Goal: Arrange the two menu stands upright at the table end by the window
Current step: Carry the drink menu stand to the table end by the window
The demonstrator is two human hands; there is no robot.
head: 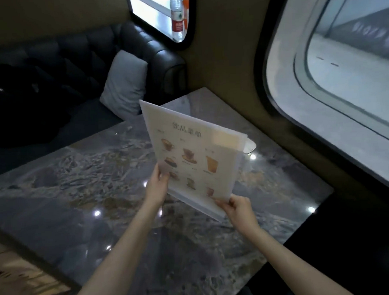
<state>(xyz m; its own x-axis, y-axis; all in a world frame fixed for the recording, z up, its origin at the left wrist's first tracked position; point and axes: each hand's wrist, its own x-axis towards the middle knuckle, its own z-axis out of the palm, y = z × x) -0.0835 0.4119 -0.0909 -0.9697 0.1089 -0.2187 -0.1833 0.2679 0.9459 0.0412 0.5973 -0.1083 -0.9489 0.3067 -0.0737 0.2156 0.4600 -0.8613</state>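
Note:
A clear acrylic menu stand [189,152] with a drinks menu printed on white paper hangs tilted above the grey marble table [80,184]. My left hand [159,181] pinches its left edge near the bottom. At the lower right corner, by the stand's base, my right hand [237,209] grips it. Behind the sheet, a second layer or stand edge [249,145] peeks out at the right; I cannot tell if it is a separate stand. The window [341,76] lies to the right, past the table's far end.
A dark tufted leather sofa [86,58] with a grey cushion [125,83] stands beyond the table's left side. A black bag or coat [22,102] lies on the seat. A water bottle [177,17] shows through a small window at the top.

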